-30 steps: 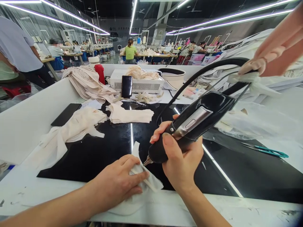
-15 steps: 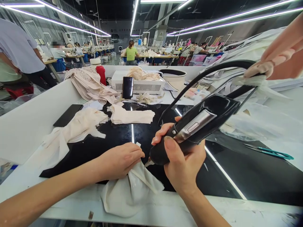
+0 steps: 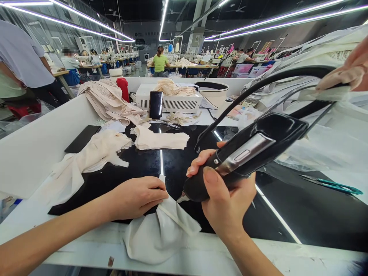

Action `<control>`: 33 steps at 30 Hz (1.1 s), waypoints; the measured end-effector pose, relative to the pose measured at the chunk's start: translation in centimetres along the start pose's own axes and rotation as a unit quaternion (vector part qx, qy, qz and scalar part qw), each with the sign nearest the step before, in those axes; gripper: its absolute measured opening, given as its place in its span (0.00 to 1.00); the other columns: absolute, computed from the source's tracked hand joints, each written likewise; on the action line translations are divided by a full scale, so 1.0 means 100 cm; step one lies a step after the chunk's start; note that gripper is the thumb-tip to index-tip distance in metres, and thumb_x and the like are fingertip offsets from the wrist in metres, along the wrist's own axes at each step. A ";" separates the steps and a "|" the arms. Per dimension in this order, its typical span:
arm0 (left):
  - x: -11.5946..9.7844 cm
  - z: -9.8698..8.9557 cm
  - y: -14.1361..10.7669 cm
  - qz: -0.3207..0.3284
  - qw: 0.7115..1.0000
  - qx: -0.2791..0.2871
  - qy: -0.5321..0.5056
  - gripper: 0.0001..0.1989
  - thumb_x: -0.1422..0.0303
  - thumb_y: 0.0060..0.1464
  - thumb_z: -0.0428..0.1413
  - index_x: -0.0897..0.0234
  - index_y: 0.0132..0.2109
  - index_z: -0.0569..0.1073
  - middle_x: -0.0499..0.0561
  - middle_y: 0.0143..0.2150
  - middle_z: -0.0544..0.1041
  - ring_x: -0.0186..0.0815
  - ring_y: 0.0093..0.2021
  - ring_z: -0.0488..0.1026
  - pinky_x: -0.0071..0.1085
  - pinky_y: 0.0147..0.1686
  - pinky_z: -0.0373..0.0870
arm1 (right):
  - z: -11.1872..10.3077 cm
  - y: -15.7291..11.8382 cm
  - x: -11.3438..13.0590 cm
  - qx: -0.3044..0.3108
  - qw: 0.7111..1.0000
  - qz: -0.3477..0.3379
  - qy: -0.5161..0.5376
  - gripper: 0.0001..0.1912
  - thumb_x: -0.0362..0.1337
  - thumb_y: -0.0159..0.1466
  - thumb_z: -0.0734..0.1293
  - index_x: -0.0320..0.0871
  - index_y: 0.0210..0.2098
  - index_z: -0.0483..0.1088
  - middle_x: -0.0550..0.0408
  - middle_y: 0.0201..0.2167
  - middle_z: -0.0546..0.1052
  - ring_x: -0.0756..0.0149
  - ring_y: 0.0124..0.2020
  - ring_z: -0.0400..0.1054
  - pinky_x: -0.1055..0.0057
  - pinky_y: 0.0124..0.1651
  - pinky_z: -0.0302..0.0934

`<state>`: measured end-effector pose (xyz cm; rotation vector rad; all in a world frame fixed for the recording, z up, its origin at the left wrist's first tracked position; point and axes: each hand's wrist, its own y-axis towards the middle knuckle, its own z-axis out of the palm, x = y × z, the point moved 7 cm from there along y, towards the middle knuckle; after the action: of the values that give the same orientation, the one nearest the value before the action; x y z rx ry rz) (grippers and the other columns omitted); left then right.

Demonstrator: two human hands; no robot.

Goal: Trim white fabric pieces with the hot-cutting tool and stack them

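Observation:
My right hand (image 3: 228,199) is wrapped round a black corded handheld tool (image 3: 247,153) with a silver button panel. A small metal tip (image 3: 182,197) sticks out at the tool's lower left end, beside the cloth and apart from it as far as I can see. My left hand (image 3: 140,197) pinches the upper edge of an off-white fabric piece (image 3: 158,237), which hangs over the table's front edge. A small pale tab (image 3: 162,178) shows above these fingers. At the upper right, another person's hand (image 3: 355,67) is at the tool's cable (image 3: 287,73), with pale cloth by its fingers.
A fabric stack (image 3: 161,140) lies on the black board (image 3: 172,165), with more fabric (image 3: 92,153) and a dark phone (image 3: 83,138) to its left. Behind stand a white vented box (image 3: 181,103) and an upright phone (image 3: 156,104). Green thread snips (image 3: 333,184) lie right.
My right hand and the tool have shifted slightly right. My left hand has drawn a little left with the cloth's edge. The other person's hand has moved right with the cable.

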<state>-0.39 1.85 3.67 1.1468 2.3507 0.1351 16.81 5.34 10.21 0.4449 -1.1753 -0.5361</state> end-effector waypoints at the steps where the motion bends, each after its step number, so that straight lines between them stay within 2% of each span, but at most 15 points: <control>1: -0.001 0.001 -0.002 0.008 1.000 -0.003 0.009 0.14 0.70 0.80 0.50 0.64 0.57 0.81 0.57 0.55 0.82 0.39 0.51 0.82 0.32 0.53 0.81 | 0.000 0.000 0.000 0.000 1.000 0.000 0.000 0.19 0.48 0.64 0.82 0.51 0.44 0.71 0.61 0.31 0.81 0.67 0.23 0.72 0.69 0.23 0.69; 9: -0.008 0.005 -0.007 0.039 0.996 -0.030 0.075 0.17 0.68 0.82 0.45 0.65 0.57 0.79 0.57 0.55 0.82 0.38 0.50 0.82 0.29 0.49 0.81 | 0.001 0.002 -0.003 -0.003 1.000 0.012 -0.007 0.17 0.45 0.65 0.81 0.52 0.44 0.72 0.62 0.33 0.80 0.68 0.26 0.74 0.69 0.30 0.71; 14: -0.008 0.008 -0.006 0.038 0.995 -0.029 0.085 0.17 0.67 0.83 0.45 0.64 0.57 0.78 0.57 0.55 0.82 0.38 0.50 0.82 0.30 0.49 0.81 | 0.004 0.005 -0.009 -0.012 1.000 0.019 -0.015 0.18 0.47 0.64 0.82 0.51 0.43 0.71 0.62 0.32 0.80 0.68 0.25 0.74 0.68 0.30 0.71; 21: -0.006 0.012 -0.008 0.031 0.994 -0.032 0.097 0.14 0.68 0.81 0.48 0.64 0.57 0.79 0.57 0.56 0.81 0.40 0.51 0.82 0.31 0.49 0.82 | 0.009 0.005 -0.012 0.011 1.000 0.017 -0.017 0.13 0.40 0.67 0.78 0.51 0.44 0.71 0.63 0.32 0.80 0.68 0.26 0.73 0.70 0.30 0.71; 25: -0.003 0.016 -0.009 0.018 0.994 -0.023 0.102 0.11 0.71 0.77 0.53 0.62 0.58 0.79 0.58 0.57 0.81 0.41 0.52 0.81 0.31 0.50 0.82 | 0.011 0.008 -0.014 0.003 1.000 0.007 0.001 0.17 0.40 0.66 0.79 0.52 0.49 0.72 0.64 0.32 0.81 0.69 0.26 0.74 0.70 0.32 0.73; 33: -0.003 0.016 -0.010 0.022 0.994 -0.036 0.098 0.11 0.72 0.75 0.56 0.62 0.59 0.80 0.57 0.57 0.81 0.43 0.52 0.82 0.33 0.49 0.83 | 0.016 0.011 -0.019 0.018 1.000 0.008 -0.004 0.12 0.37 0.67 0.77 0.51 0.44 0.71 0.65 0.32 0.81 0.71 0.26 0.74 0.73 0.31 0.72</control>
<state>-0.18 0.77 2.13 1.1987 2.4686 0.3619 14.93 7.28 9.98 0.4641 -1.1977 -0.5038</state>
